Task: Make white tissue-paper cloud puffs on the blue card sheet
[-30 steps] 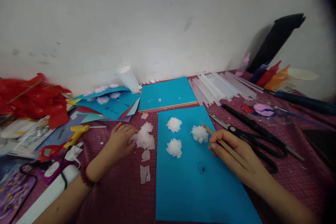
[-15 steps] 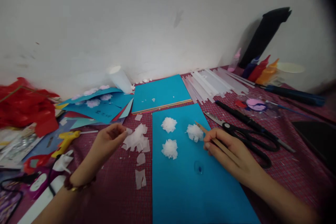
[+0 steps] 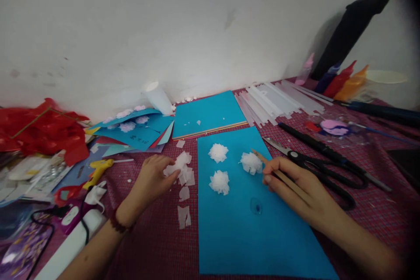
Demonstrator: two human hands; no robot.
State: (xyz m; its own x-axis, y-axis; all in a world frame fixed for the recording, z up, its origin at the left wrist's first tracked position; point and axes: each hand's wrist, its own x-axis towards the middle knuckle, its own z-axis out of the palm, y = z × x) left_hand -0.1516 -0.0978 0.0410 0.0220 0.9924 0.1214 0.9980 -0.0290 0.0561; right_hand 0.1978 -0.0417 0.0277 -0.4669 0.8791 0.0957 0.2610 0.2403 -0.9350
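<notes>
My left hand (image 3: 153,178) hovers at the pile of thin white paper pieces (image 3: 184,168), thumb and fingers apart at its left edge. Between my right thumb and fingers is a pointed wooden stick (image 3: 291,186), my right hand (image 3: 295,188) closed on it. The stick's tip lies at the edge of a ruffled white paper puff (image 3: 251,163); whether it touches cannot be told. That puff and two more, an upper one (image 3: 218,153) and a lower one (image 3: 219,182), sit on a blue sheet (image 3: 229,236). A clear glue-like blob (image 3: 256,206) lies below them.
Scissors (image 3: 315,162) and a black-handled tool (image 3: 311,144) lie right of the sheet. Translucent sticks (image 3: 275,103) and a blue stack (image 3: 208,113) are at the back. A yellow glue gun (image 3: 98,171), power strip (image 3: 74,245) and red plastic (image 3: 42,127) crowd the left.
My left hand drew back from the paper pile with fingers pinched on a small white scrap, then returned to it with fingers apart. My right hand keeps its hold on the stick.
</notes>
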